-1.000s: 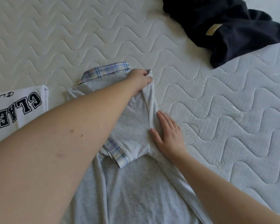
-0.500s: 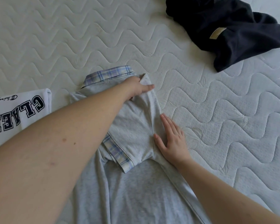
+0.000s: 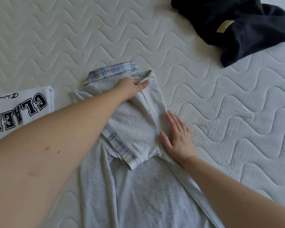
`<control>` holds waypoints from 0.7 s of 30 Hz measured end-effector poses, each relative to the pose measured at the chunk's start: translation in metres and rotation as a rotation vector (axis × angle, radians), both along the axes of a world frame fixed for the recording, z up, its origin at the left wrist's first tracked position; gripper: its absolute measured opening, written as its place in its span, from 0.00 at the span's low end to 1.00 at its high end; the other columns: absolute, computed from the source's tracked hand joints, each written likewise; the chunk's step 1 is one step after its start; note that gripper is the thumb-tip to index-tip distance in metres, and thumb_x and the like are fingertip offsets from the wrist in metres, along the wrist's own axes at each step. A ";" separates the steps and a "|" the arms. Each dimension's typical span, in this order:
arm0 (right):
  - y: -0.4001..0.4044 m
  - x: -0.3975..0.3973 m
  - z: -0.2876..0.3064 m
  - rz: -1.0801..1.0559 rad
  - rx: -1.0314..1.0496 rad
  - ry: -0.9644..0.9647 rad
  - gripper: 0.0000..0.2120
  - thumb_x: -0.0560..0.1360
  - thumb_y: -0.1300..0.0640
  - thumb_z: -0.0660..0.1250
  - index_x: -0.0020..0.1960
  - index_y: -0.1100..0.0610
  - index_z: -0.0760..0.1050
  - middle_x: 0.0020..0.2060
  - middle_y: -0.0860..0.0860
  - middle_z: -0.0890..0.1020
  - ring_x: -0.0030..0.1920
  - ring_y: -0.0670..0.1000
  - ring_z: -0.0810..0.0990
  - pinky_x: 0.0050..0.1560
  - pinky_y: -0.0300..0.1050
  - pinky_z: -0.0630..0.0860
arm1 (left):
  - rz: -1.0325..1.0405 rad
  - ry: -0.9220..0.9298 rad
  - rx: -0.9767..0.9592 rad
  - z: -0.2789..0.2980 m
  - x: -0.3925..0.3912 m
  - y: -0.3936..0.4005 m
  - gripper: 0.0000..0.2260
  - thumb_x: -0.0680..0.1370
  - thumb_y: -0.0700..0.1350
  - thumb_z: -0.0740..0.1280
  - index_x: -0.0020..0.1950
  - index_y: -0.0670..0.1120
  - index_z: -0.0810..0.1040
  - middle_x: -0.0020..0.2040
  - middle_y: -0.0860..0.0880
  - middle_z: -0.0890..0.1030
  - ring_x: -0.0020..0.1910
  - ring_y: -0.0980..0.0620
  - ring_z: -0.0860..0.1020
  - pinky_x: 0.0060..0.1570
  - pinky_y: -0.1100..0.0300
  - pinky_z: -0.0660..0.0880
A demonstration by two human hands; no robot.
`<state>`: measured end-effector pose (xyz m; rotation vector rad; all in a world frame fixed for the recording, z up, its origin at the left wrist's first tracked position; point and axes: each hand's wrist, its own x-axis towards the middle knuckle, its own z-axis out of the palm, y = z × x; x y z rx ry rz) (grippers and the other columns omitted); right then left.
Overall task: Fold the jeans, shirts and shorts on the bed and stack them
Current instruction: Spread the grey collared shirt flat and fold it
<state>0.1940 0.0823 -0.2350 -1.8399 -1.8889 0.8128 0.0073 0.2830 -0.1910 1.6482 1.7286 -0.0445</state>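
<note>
A: What lies closest?

B: The body of a grey shirt (image 3: 138, 191), spread flat on the white quilted mattress (image 3: 220, 99). Its sleeve (image 3: 135, 129), edged with a plaid cuff (image 3: 120, 148), is folded in across the chest.

A: And the hands?

B: The right hand (image 3: 178, 140) lies flat, fingers straight and together, pressing the shirt's right edge where it meets the mattress. Farther up, the left hand (image 3: 132, 88) rests on the shoulder, pinching a small fold of grey cloth below the plaid collar (image 3: 112, 71).

A: Anything else?

B: A folded white shirt (image 3: 20, 111) with dark block letters sits just left. A crumpled dark garment (image 3: 247, 30) lies far right, well apart.
</note>
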 end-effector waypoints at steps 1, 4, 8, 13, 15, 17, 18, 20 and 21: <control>0.000 0.000 -0.001 0.000 0.000 -0.002 0.32 0.78 0.38 0.52 0.80 0.49 0.53 0.78 0.43 0.58 0.77 0.45 0.54 0.75 0.51 0.56 | -0.055 0.027 -0.036 0.003 -0.006 -0.004 0.33 0.70 0.75 0.58 0.49 0.47 0.81 0.48 0.47 0.82 0.51 0.47 0.79 0.45 0.59 0.69; 0.000 0.000 -0.004 0.001 0.010 -0.020 0.33 0.78 0.38 0.52 0.80 0.49 0.53 0.78 0.44 0.58 0.77 0.46 0.55 0.74 0.49 0.55 | -0.256 0.047 -0.095 0.015 -0.027 -0.017 0.24 0.64 0.74 0.66 0.42 0.54 0.77 0.40 0.56 0.80 0.41 0.56 0.77 0.37 0.61 0.70; -0.001 0.000 -0.001 0.000 -0.008 -0.029 0.33 0.78 0.37 0.52 0.80 0.48 0.52 0.78 0.44 0.58 0.77 0.46 0.54 0.73 0.48 0.54 | -0.263 -0.029 -0.082 0.022 -0.055 -0.037 0.16 0.69 0.58 0.76 0.49 0.53 0.78 0.43 0.56 0.81 0.43 0.55 0.78 0.44 0.59 0.74; 0.007 0.006 0.017 0.023 -0.138 0.068 0.34 0.79 0.41 0.59 0.80 0.47 0.50 0.78 0.45 0.58 0.77 0.47 0.54 0.76 0.48 0.52 | 0.104 -0.155 0.315 0.026 -0.058 -0.056 0.13 0.76 0.57 0.70 0.37 0.52 0.73 0.32 0.56 0.74 0.32 0.57 0.71 0.32 0.62 0.65; 0.002 0.016 0.028 0.027 -0.182 0.084 0.33 0.79 0.40 0.59 0.79 0.48 0.52 0.77 0.47 0.59 0.77 0.49 0.55 0.76 0.51 0.53 | 0.113 -0.102 0.261 0.025 -0.058 -0.064 0.19 0.75 0.64 0.67 0.34 0.50 0.71 0.30 0.55 0.72 0.32 0.55 0.70 0.33 0.60 0.65; -0.017 0.026 0.039 -0.015 -0.154 0.033 0.32 0.79 0.40 0.58 0.79 0.50 0.55 0.76 0.48 0.61 0.76 0.51 0.56 0.76 0.51 0.54 | 0.057 0.032 0.103 0.022 -0.068 -0.076 0.24 0.71 0.69 0.67 0.36 0.48 0.71 0.32 0.52 0.71 0.34 0.52 0.71 0.37 0.58 0.67; -0.030 0.030 0.044 -0.042 -0.143 0.002 0.32 0.79 0.41 0.59 0.78 0.51 0.56 0.76 0.49 0.62 0.76 0.52 0.58 0.75 0.50 0.54 | 0.008 0.107 0.036 0.020 -0.075 -0.082 0.26 0.69 0.70 0.68 0.36 0.46 0.71 0.33 0.52 0.72 0.36 0.51 0.72 0.40 0.57 0.67; -0.061 0.030 0.049 -0.053 -0.139 -0.073 0.32 0.78 0.43 0.62 0.78 0.52 0.59 0.75 0.51 0.64 0.75 0.54 0.60 0.75 0.52 0.55 | -0.099 0.206 0.033 0.015 -0.088 -0.090 0.24 0.68 0.68 0.71 0.34 0.48 0.73 0.33 0.53 0.75 0.38 0.50 0.74 0.43 0.55 0.69; -0.076 0.028 0.049 -0.044 -0.138 -0.120 0.32 0.78 0.43 0.63 0.78 0.52 0.59 0.75 0.50 0.64 0.75 0.54 0.60 0.74 0.52 0.56 | -0.127 0.201 0.089 0.014 -0.091 -0.093 0.22 0.68 0.66 0.72 0.34 0.48 0.73 0.32 0.53 0.75 0.37 0.49 0.75 0.40 0.56 0.69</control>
